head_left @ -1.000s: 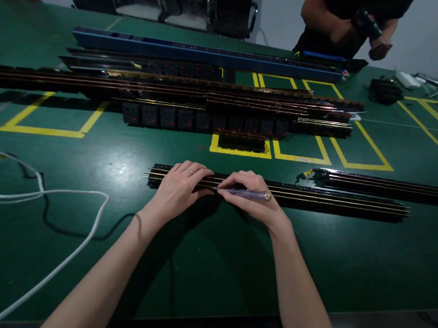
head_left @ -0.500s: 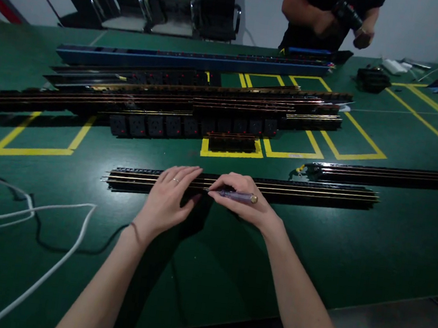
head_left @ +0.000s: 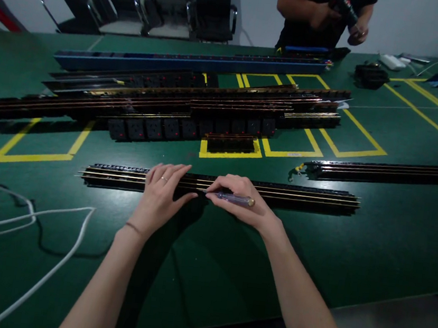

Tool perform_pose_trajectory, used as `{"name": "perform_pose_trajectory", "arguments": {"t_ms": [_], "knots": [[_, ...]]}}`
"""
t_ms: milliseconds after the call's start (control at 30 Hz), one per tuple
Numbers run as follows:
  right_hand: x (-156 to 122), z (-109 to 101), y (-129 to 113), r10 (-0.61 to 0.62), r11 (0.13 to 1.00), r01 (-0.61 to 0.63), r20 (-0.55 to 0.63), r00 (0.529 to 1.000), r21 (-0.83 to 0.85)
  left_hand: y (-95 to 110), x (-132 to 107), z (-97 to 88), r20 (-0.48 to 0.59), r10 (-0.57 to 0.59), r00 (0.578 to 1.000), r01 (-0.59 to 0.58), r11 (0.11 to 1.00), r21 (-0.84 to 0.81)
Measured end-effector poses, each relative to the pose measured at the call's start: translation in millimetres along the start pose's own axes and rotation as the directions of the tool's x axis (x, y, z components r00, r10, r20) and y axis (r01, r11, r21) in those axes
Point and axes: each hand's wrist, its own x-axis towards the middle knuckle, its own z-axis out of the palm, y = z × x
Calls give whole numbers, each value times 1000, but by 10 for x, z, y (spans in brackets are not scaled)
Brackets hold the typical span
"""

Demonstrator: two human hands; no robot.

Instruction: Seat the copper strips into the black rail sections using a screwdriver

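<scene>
Evidently the long black strip [head_left: 302, 198] is laid left to right across the near part of the desk [head_left: 229, 272] so that both hands can reach it comfortably. Brassy lines run along its upper side, and this face is probably turned up for access.

The left hand [head_left: 161, 194] lies over the strip left of its middle, unclenched, fingers outstretched across the top and thumb spread towards the near edge; that spread likely steadies the piece. Just right of it, the right hand [head_left: 242, 201] pinches a slim tool with a clear, purplish handle [head_left: 234, 199], probably a screwdriver. Its grip is pen-like, which would suit fine control, and the tool slants low with its tip pointing left, towards the strip's near side. Whether the tip touches is too small to tell.

Another black strip [head_left: 393, 174] sits farther off to the right, apart from the working spot. Beyond, a stack of dark strips [head_left: 163, 101] spreads over yellow tape outlines [head_left: 364, 152], which presumably mark out places. At the far side, a co-worker [head_left: 322, 17] holds a dark power tool [head_left: 345, 10].
</scene>
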Motion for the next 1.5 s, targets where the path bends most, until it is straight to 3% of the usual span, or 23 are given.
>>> {"name": "perform_pose_trajectory", "arguments": {"t_ms": [100,167,433,600,733,933,1067,1300,1500], "knots": [[1,-1,-2,6,1000,-6,1,1000,14,160,63,80,73,68,995,-62,995,-75],[-1,-15,3,8,1000,-9,3,1000,24,178,90,106,83,55,995,-47,995,-89],[-1,-34,12,0,1000,0,-12,1000,13,-93,-3,-65,70,-15,997,20,997,-78],[8,-10,38,-24,999,24,-34,999,22,85,16,-43,74,97,993,-80,976,-204],[16,-19,86,-29,998,31,-49,998,45,193,75,35,118,64,991,-40,980,-193],[18,-50,119,-38,997,40,-34,999,71,-47,34,-7,80,-21,997,25,998,-51],[14,-34,107,-27,998,29,-43,999,49,-118,-6,-68,23,-9,1000,8,999,41],[14,-33,105,-66,997,68,-53,996,33,77,41,-12,91,106,990,-102,994,-47],[0,-63,125,-51,999,52,-72,996,15,-164,8,-34,123,26,992,-22,999,-30]]}}
